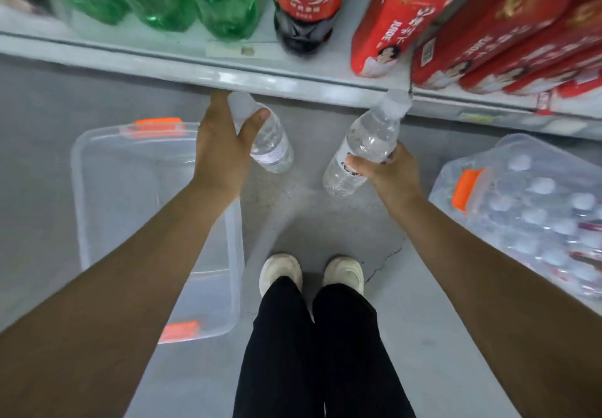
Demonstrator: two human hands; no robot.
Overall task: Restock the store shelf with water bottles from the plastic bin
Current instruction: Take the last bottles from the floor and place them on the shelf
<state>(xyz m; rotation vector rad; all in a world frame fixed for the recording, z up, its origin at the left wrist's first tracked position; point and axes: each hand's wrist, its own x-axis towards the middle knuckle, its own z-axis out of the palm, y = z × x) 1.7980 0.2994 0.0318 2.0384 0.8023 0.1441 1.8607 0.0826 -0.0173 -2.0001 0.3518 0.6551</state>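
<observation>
We grip a water bottle (273, 144) in our left hand (221, 153) and another bottle (365, 147) in our right hand (387, 173), both closed tight, and next must slide them under the shelf (260, 78) edge.

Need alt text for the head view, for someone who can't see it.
Looking down, each hand holds a clear water bottle below the shelf edge: left hand on one bottle, right hand on another. An empty bin sits left, a bottle-filled bin right.
</observation>
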